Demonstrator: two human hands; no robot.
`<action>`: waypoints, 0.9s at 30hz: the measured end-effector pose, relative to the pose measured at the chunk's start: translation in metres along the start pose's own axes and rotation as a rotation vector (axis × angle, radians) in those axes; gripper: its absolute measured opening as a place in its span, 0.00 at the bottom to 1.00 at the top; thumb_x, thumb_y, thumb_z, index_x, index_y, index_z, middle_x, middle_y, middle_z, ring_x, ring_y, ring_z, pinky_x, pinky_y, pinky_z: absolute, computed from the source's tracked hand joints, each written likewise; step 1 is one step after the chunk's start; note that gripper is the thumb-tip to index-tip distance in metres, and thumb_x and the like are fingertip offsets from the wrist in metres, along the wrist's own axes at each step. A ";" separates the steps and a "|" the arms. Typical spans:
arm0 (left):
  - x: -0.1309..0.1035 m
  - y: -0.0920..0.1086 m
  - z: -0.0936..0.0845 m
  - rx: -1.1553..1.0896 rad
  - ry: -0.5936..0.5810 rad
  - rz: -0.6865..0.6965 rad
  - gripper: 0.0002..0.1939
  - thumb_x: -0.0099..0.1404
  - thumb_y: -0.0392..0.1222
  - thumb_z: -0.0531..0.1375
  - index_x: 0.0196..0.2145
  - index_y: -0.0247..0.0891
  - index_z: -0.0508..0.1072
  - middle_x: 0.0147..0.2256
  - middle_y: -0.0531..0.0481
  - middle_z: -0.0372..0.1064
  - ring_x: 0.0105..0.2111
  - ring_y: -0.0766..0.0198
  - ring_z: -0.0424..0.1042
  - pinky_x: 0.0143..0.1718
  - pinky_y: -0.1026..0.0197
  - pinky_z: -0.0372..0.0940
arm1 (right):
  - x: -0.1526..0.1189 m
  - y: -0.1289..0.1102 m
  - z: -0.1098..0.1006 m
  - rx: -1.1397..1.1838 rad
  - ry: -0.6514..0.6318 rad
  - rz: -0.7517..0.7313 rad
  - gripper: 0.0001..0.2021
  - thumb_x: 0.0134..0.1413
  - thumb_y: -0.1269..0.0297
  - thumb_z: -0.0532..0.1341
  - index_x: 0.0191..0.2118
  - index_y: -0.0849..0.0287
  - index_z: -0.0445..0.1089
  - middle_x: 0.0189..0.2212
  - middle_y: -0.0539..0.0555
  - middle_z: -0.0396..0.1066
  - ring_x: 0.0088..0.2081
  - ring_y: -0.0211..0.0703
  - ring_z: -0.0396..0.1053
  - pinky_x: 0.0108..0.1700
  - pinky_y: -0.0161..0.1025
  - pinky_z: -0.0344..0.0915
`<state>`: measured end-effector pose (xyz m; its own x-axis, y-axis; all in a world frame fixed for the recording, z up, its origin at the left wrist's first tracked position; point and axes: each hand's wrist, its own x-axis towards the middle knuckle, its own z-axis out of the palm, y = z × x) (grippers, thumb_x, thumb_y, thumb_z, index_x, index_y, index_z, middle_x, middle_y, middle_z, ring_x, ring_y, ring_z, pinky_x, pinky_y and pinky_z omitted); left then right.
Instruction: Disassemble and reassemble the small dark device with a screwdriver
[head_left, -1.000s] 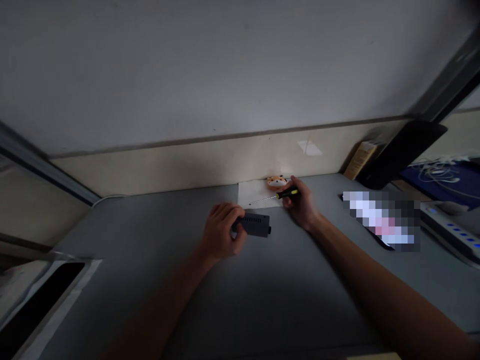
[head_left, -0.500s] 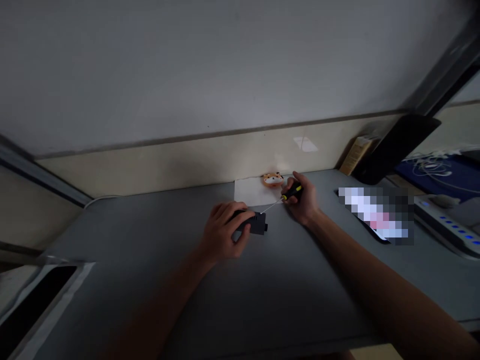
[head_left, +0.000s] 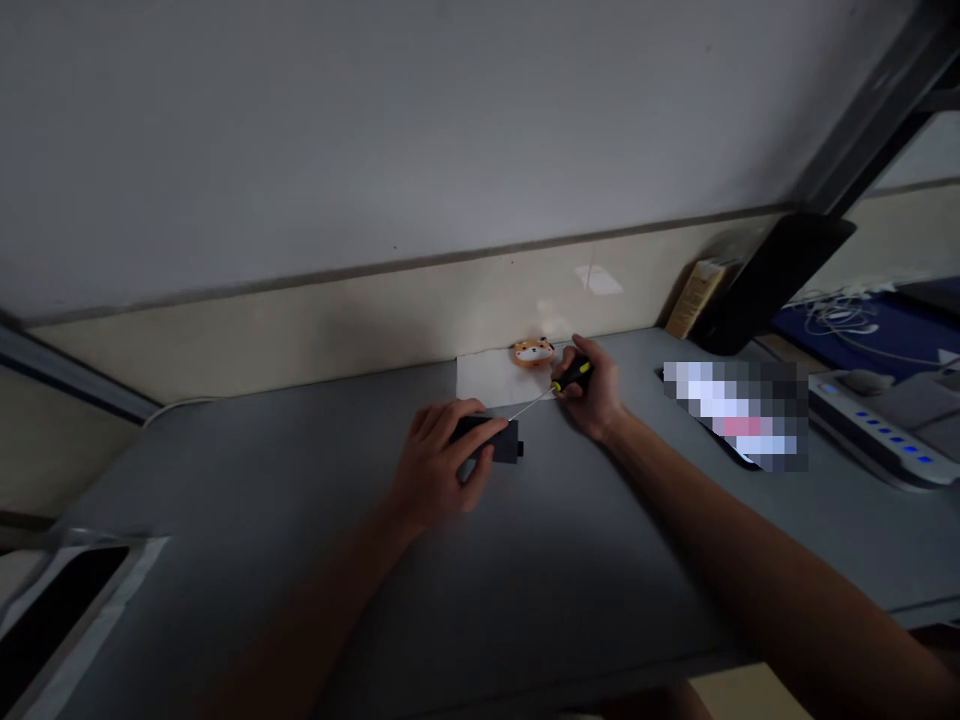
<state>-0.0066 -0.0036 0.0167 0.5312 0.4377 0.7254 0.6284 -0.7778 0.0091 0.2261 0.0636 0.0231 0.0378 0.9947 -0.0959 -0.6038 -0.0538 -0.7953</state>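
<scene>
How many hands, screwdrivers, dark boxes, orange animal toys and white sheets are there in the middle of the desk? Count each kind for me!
Hands: 2 (left hand, right hand)
Screwdriver: 1
Dark box: 1
Orange animal toy: 1
White sheet: 1
Total: 6

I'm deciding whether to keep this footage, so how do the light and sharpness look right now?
Head view: dim overall; soft shadow beneath the right forearm; pale light patch on the wall; left forearm dark and blurry; mosaic hides the phone-like slab's screen.
</scene>
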 end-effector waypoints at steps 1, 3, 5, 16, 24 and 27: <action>0.000 0.000 0.000 0.007 0.003 0.004 0.16 0.71 0.35 0.57 0.53 0.42 0.77 0.47 0.44 0.74 0.46 0.55 0.74 0.48 0.53 0.64 | 0.000 0.000 0.000 -0.006 -0.003 -0.007 0.24 0.58 0.51 0.63 0.16 0.57 0.63 0.13 0.46 0.62 0.13 0.28 0.43 0.16 0.32 0.44; 0.002 0.001 0.000 0.026 0.009 0.015 0.14 0.72 0.35 0.57 0.51 0.41 0.77 0.46 0.44 0.74 0.45 0.56 0.74 0.47 0.54 0.64 | 0.000 0.000 0.000 -0.015 -0.005 -0.020 0.24 0.57 0.50 0.64 0.16 0.57 0.63 0.13 0.47 0.62 0.13 0.28 0.43 0.16 0.32 0.44; 0.003 0.003 -0.001 0.037 0.007 0.016 0.13 0.72 0.35 0.56 0.51 0.40 0.76 0.46 0.44 0.73 0.45 0.56 0.73 0.47 0.54 0.64 | 0.000 0.000 0.000 -0.020 0.002 -0.030 0.23 0.57 0.51 0.64 0.16 0.57 0.63 0.12 0.47 0.61 0.13 0.27 0.43 0.16 0.32 0.44; 0.001 0.007 0.002 -0.036 -0.028 -0.062 0.17 0.69 0.33 0.57 0.52 0.42 0.77 0.47 0.44 0.73 0.46 0.54 0.73 0.49 0.51 0.63 | -0.003 -0.003 -0.001 0.000 0.007 -0.031 0.22 0.54 0.52 0.65 0.17 0.56 0.61 0.11 0.45 0.57 0.13 0.29 0.44 0.16 0.32 0.47; 0.000 0.010 0.001 -0.165 0.049 -0.136 0.16 0.68 0.30 0.57 0.51 0.42 0.74 0.47 0.44 0.73 0.48 0.54 0.73 0.51 0.51 0.65 | -0.010 -0.007 -0.006 0.053 0.085 0.013 0.22 0.55 0.53 0.65 0.17 0.55 0.59 0.10 0.43 0.51 0.13 0.29 0.46 0.17 0.32 0.50; -0.004 0.003 0.000 -0.233 0.150 -0.245 0.14 0.68 0.30 0.56 0.49 0.42 0.73 0.48 0.44 0.73 0.48 0.54 0.73 0.52 0.51 0.66 | -0.015 -0.006 -0.004 0.038 0.077 -0.018 0.23 0.55 0.53 0.64 0.16 0.55 0.59 0.09 0.43 0.47 0.13 0.30 0.45 0.18 0.33 0.53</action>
<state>-0.0068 -0.0071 0.0138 0.2816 0.5660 0.7749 0.5712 -0.7477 0.3386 0.2317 0.0487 0.0268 0.1090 0.9857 -0.1288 -0.6323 -0.0312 -0.7741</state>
